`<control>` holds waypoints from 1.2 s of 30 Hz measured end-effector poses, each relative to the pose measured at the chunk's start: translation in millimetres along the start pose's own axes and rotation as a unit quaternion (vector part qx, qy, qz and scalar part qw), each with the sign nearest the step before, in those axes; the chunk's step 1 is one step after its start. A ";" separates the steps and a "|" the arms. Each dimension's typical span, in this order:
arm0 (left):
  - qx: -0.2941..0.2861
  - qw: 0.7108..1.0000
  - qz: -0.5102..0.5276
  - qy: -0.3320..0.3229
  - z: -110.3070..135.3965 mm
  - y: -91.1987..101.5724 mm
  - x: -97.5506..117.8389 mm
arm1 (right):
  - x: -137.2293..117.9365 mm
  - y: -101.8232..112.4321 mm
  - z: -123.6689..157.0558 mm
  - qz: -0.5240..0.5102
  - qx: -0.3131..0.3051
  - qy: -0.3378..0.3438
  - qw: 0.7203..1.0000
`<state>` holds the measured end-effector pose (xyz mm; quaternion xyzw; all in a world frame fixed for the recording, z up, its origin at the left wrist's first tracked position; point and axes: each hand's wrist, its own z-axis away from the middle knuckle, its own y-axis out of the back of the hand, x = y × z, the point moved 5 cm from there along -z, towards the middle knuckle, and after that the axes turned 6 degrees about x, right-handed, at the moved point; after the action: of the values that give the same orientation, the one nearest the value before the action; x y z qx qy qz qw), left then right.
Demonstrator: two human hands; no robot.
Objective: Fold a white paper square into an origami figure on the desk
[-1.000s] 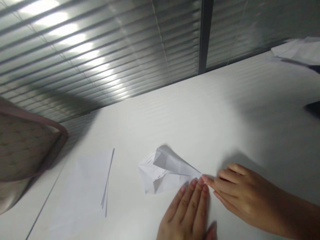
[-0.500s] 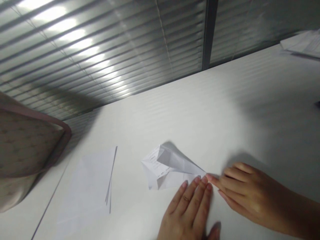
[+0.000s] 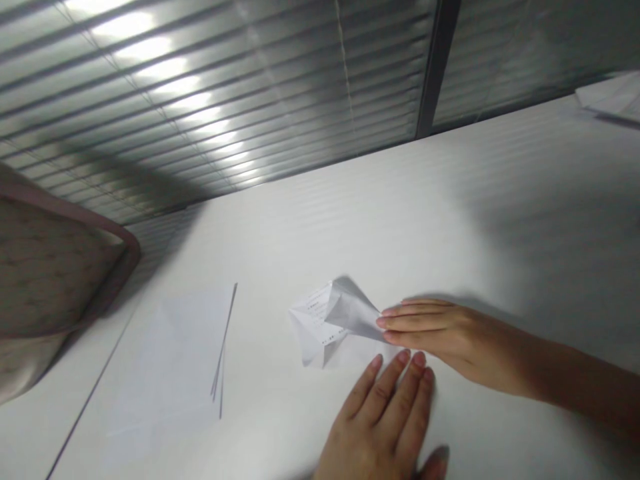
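1. The right hand [image 3: 443, 337] comes from 3 o'clock. It lies flat and its fingers are close together, not gripping. The fingertips [image 3: 387, 322] touch the right point of the folded paper.
2. The left hand [image 3: 380, 420] comes from 6 o'clock and rests palm down on the counter. Its fingers are a little spread, and it holds nothing. Its fingertips are just below the folded paper, and I cannot see that they touch it.
3. The folded paper [image 3: 325, 323] lies on the counter [image 3: 450, 213] between the hands and the sheets, with small printed lines on it.
4. At 9 o'clock from the folded paper, a stack of flat paper sheets [image 3: 170, 373] lies on the counter.
5. Farther, at 10 o'clock, is a cloth bag [image 3: 50, 267] with pink edge.
6. At 1 o'clock, loose papers [image 3: 613, 97] sit at the far counter edge, and behind the counter are window blinds [image 3: 225, 87] and a dark post [image 3: 437, 67].
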<state>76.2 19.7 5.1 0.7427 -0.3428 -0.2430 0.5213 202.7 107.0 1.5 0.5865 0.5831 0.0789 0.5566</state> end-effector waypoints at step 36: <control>-0.032 0.998 0.037 0.033 -6.9 6.3 -6.4 | 11.0 -1.7 2.7 -0.082 -0.135 -0.023 0.987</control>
<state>75.4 27.4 13.4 0.7204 -0.3449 -0.2101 0.5639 207.0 113.5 -6.9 0.4577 0.5999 0.0977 0.6489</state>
